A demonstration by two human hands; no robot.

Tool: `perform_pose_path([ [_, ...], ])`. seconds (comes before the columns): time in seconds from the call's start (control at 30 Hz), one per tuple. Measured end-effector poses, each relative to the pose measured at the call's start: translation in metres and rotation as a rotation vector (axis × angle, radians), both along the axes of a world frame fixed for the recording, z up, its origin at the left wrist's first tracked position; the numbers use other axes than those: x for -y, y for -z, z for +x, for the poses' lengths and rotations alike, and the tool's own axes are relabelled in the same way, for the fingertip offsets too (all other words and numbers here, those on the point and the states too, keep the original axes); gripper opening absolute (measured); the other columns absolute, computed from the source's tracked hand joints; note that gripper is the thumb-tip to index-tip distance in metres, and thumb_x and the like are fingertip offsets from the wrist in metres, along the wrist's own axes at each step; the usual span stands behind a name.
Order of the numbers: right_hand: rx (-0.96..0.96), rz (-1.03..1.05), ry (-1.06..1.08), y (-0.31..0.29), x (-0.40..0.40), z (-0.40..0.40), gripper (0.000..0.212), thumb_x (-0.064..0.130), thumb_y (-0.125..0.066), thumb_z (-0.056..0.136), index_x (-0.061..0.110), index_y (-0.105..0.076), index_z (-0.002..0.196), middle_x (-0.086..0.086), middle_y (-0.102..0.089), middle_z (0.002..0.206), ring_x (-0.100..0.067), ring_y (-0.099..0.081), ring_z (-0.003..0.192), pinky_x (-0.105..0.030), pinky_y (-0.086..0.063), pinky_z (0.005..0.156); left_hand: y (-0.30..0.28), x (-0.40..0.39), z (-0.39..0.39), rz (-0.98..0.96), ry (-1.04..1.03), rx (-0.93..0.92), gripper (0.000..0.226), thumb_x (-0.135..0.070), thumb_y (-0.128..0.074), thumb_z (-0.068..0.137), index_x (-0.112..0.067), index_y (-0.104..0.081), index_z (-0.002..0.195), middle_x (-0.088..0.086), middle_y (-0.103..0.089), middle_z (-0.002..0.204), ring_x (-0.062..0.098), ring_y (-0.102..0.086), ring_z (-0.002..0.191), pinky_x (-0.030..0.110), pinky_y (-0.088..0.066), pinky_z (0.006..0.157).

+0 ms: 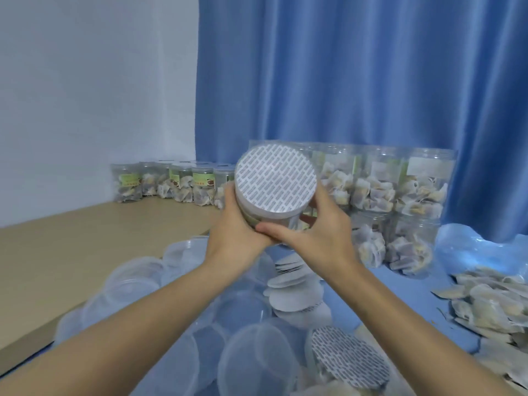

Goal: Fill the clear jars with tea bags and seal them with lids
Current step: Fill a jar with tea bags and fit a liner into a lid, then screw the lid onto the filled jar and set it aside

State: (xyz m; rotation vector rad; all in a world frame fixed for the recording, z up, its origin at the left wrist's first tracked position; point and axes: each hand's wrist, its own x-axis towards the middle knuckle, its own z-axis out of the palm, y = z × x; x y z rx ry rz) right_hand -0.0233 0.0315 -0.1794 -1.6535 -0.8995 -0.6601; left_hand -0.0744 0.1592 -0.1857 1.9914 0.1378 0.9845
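Note:
A clear jar (pixel 257 217) is held up in the middle of the view, tilted so its top faces me. A lid (pixel 275 181) with a patterned silver liner sits on its mouth. My left hand (pixel 240 221) wraps the jar's left side from below. My right hand (pixel 317 230) grips the right side and the lid's rim, thumb across the bottom. Most of the jar's body is hidden behind the lid and both hands. Loose tea bags (pixel 491 298) lie in a heap at the right.
Clear plastic lids (pixel 137 281) and round liner discs (pixel 297 292) are piled below my arms. Stacked filled jars (pixel 400 190) stand behind, in front of a blue curtain. A row of labelled jars (pixel 171 184) lines the wall on the wooden table (pixel 85 238).

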Motion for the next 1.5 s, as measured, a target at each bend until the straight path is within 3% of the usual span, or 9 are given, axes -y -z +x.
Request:
perform_pose_path([
  [0.13, -0.052, 0.027, -0.186, -0.005, -0.068, -0.031, 0.093, 0.06, -0.083, 0.046, 0.036, -0.045, 0.127, 0.027, -0.057, 0.116, 0.013, -0.053, 0.107, -0.008, -0.045, 0.088, -0.008, -0.061, -0.042, 0.029, -0.076, 0.046, 0.101, -0.06, -0.075, 0.034, -0.05, -0.025, 0.121, -0.036, -0.049, 0.1, 0.008, -0.056, 0.102, 0.028, -0.046, 0.084],
  [0.37, -0.08, -0.126, -0.362, -0.012, -0.179, -0.068, 0.086, 0.052, -0.085, 0.055, 0.036, -0.04, 0.127, 0.02, -0.051, 0.122, 0.0, -0.051, 0.112, -0.018, -0.047, 0.09, -0.017, -0.175, -0.115, 0.097, -0.361, -0.091, 0.112, -0.063, -0.074, 0.018, -0.021, -0.048, 0.119, 0.008, -0.059, 0.113, 0.021, -0.061, 0.099, 0.042, -0.053, 0.085],
  [0.47, -0.158, -0.198, -0.385, -0.01, -0.221, -0.078, 0.091, 0.06, -0.081, 0.053, 0.028, -0.041, 0.128, 0.022, -0.053, 0.116, -0.001, -0.054, 0.108, -0.01, -0.043, 0.082, -0.015, -0.206, -0.136, -0.001, -0.403, -0.187, 0.105, -0.058, -0.079, 0.015, -0.02, -0.052, 0.109, 0.008, -0.059, 0.11, 0.024, -0.062, 0.097, 0.045, -0.054, 0.085],
  [0.7, -0.222, -0.496, -0.339, 0.026, -0.269, -0.094, 0.093, 0.077, -0.068, 0.054, 0.021, -0.042, 0.124, 0.008, -0.054, 0.119, -0.009, -0.055, 0.105, -0.034, -0.051, 0.089, 0.017, -0.248, -0.163, -0.085, -0.281, -0.406, 0.072, -0.055, -0.084, 0.023, -0.036, -0.071, 0.092, -0.013, -0.073, 0.093, 0.011, -0.063, 0.101, 0.036, -0.05, 0.092],
  [0.83, -0.097, -0.605, -0.13, 0.032, -0.276, -0.097, 0.097, 0.092, -0.043, 0.047, 0.017, -0.048, 0.11, 0.005, -0.047, 0.104, -0.013, -0.045, 0.102, -0.033, -0.045, 0.089, 0.032, -0.262, -0.163, -0.214, -0.166, -0.379, 0.051, -0.035, -0.09, 0.037, -0.038, -0.072, 0.084, -0.014, -0.072, 0.073, -0.007, -0.062, 0.059, 0.014, -0.047, 0.049],
  [0.97, -0.22, -0.598, -0.206, 0.028, -0.293, -0.077, 0.087, 0.084, -0.055, 0.056, 0.019, -0.046, 0.113, 0.005, -0.054, 0.11, -0.013, -0.052, 0.102, -0.033, -0.048, 0.085, 0.044, -0.275, -0.14, -0.3, -0.261, -0.297, 0.062, -0.041, -0.09, 0.034, -0.034, -0.062, 0.089, -0.016, -0.065, 0.06, -0.005, -0.057, 0.052, 0.013, -0.04, 0.047],
  [1.07, -0.269, -0.692, -0.2, 0.022, -0.317, -0.036, 0.065, 0.033, -0.061, 0.09, 0.007, -0.031, 0.142, -0.012, -0.06, 0.116, -0.024, -0.056, 0.106, -0.029, -0.046, 0.085, 0.043, -0.289, -0.101, -0.329, -0.312, -0.286, 0.088, -0.016, -0.081, 0.069, -0.03, -0.03, 0.141, 0.0, -0.066, 0.117, 0.016, -0.063, 0.103, 0.024, -0.048, 0.079],
  [1.17, -0.33, -0.869, -0.135, 0.021, -0.326, -0.006, 0.073, 0.006, -0.045, 0.095, 0.001, 0.003, 0.149, -0.024, -0.051, 0.132, -0.032, -0.049, 0.121, -0.027, -0.04, 0.085, 0.039, -0.303, -0.066, -0.442, -0.233, -0.328, 0.09, 0.003, -0.057, 0.083, -0.013, 0.0, 0.151, 0.007, -0.026, 0.155, 0.025, -0.037, 0.135, 0.031, -0.035, 0.106],
  [1.5, -0.319, -0.809, -0.144, 0.012, -0.293, -0.008, 0.061, 0.009, -0.046, 0.093, 0.006, -0.019, 0.148, -0.02, -0.036, 0.144, -0.033, -0.043, 0.127, -0.031, -0.039, 0.093, 0.024, -0.241, -0.034, -0.59, 0.003, -0.263, 0.066, 0.018, -0.042, 0.085, -0.007, -0.03, 0.145, 0.01, -0.043, 0.144, 0.02, -0.057, 0.091, 0.03, -0.046, 0.071],
])
